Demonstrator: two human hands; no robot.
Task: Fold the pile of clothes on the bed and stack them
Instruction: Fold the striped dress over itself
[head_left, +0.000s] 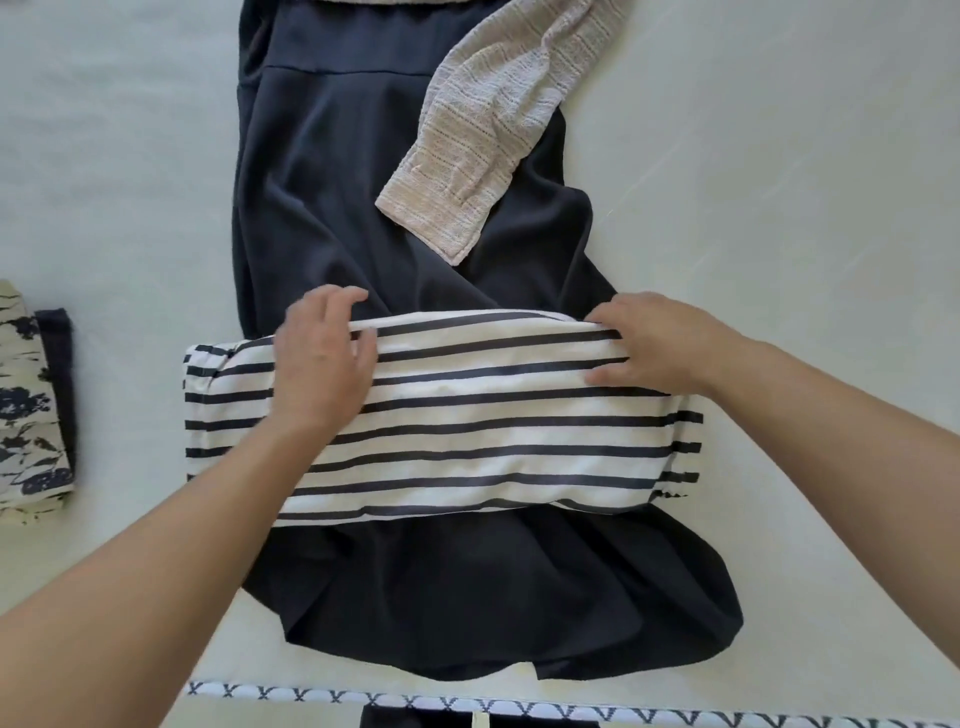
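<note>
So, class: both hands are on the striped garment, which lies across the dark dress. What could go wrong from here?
1. The striped garment lies on the dark dress, so lifting or folding it may drag and crease the dress.
2. The left hand and right hand hold only its far edge; the fold may loosen.
3. The beige knit sleeve overlaps the dress and may shift with it.

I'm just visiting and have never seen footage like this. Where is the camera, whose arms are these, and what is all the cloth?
No machine here: a person wears a camera on the head, looking down at their own arms. The left hand and right hand both grip the far edge of a folded striped garment. It lies on a dark dress spread on the pale bed. A beige knitted sleeve rests on the dress. At far left sits a folded floral piece.
</note>
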